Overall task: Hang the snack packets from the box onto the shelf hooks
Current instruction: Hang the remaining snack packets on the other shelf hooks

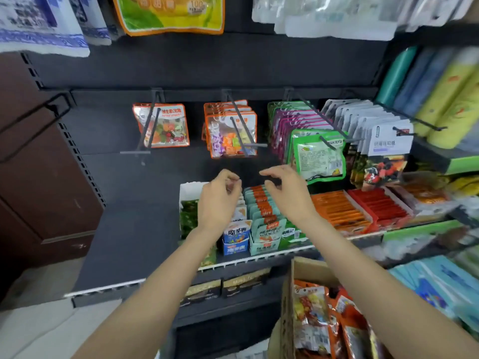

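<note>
We see both hands raised in front of the dark shelf, holding nothing. The left hand [220,200] has its fingers curled loosely in, thumb near fingertips; the right hand [287,190] is spread, fingers apart. Down at the lower right, the cardboard box [287,314] stands open with orange snack packets [326,317] piled inside. On the shelf hooks [234,110] above hang orange-edged candy packets [233,133], with a single one on the hook to the left. Beneath the hands, display cartons [264,242] hold upright teal and orange sachets; the green contents of the white tray [188,190] are, perhaps, more packets.
</note>
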